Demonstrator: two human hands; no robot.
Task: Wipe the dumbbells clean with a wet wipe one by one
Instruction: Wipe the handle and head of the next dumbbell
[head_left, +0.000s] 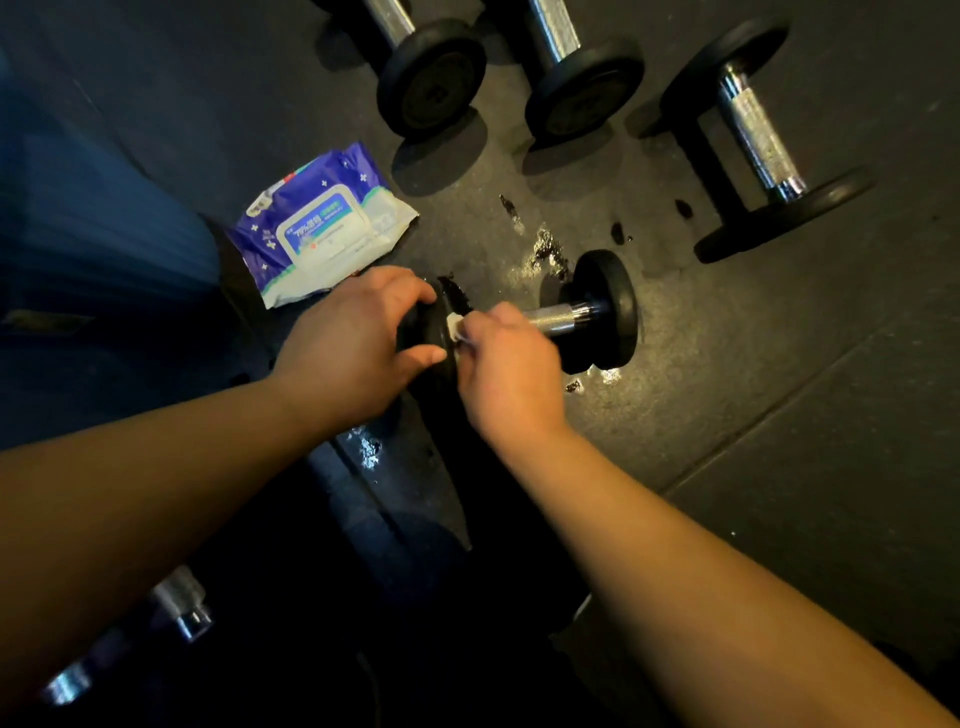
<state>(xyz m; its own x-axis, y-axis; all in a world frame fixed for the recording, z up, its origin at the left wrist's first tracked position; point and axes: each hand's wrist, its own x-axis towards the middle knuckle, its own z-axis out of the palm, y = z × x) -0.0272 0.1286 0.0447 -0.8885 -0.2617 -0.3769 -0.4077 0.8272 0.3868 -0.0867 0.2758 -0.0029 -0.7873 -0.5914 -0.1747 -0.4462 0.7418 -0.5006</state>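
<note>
Dumbbell (592, 312) on dark floor (779, 389), both hands on it.
Left hand (358, 338) fingers curl round the near black end plate, gripping it. Right hand (506, 364) fingers pinch a white wet wipe (456, 327), pressed to the bar just beside the left thumb. Wipe pack (322, 223) lies just past the left fingers. Three other dumbbells (753, 135) sit well beyond the fingertips. Wet patches (548, 252) near the far plate.

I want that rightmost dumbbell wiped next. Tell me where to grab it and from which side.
Grip the dumbbell by its knurled chrome handle, coming from above. It lies on the floor on both black end weights, so the bar sits raised and exposed, with room for fingers to wrap under it.
</note>
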